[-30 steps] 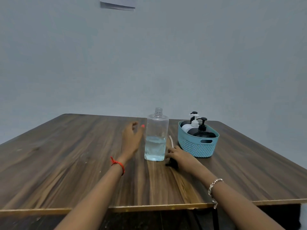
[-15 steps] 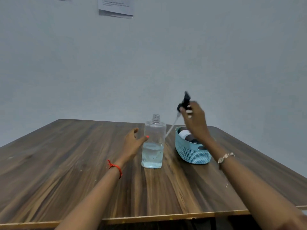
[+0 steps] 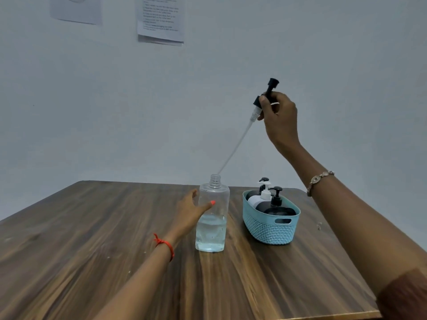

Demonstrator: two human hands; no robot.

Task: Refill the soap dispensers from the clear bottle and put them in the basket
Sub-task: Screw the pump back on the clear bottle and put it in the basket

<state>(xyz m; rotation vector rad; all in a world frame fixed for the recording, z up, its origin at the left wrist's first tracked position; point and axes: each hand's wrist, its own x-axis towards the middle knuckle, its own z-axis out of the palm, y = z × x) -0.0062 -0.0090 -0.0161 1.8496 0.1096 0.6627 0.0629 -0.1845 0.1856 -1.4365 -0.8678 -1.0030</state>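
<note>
Pinched between the thumb and curled fingers of the right hand [image 3: 280, 121] is a black pump head [image 3: 269, 91], held high over the table [image 3: 92, 239] in the head view. Its nozzle end points up and away. Its long clear dip tube [image 3: 235, 146] slants down to the left, and the tip sits right at the open threaded neck of the clear bottle [image 3: 212, 218]. I cannot tell whether the tip is already inside the mouth or just above it.

That bottle stands upright near the middle of the wooden table, uncapped, with clear liquid filling its lower part. The left hand [image 3: 188, 211] is at its left side, spread rather than clenched. The thumb [image 3: 208, 204], with an orange nail, lies straight across the front of the bottle, and the fingers reach past its far edge. A red thread [image 3: 165, 244] circles that wrist, and a metal bracelet [image 3: 320, 181] hangs on the right one.

Just to the right of the bottle, not touching it, sits the blue basket [image 3: 268, 229]. The soap dispensers stand upright and crowded together inside it: a black dispenser [image 3: 278, 210] nearest the handle cut-out, a white dispenser [image 3: 258, 199] behind it, and another black pump top [image 3: 263, 180] showing at the back.

Two sheets of paper [image 3: 161, 19] are stuck on the pale wall [image 3: 92, 100] above. Their print is too small to read.
</note>
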